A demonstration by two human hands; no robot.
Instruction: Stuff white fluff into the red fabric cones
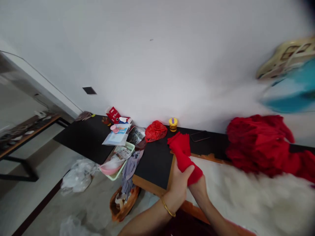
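A red cloth piece [183,154] stretches from the black table's edge toward me, over my right forearm's end. My left hand [179,178], with a gold bracelet at its wrist, is closed round the near part of the cloth. My right hand [195,182] is inside the cloth or covered by it; only the wrist shows and its fingers are hidden. Beyond the cloth are a yellow-lidded jar [173,124] and a dark phone [200,136]. A large pile of red cloth [258,142] lies to the right.
White fluffy filling [261,193] spreads at the right. On the left are a red plastic bag [156,131], a pale green basket [130,147] with packets and an orange bag [131,203] below. Clear plastic bags [78,175] lie on the floor.
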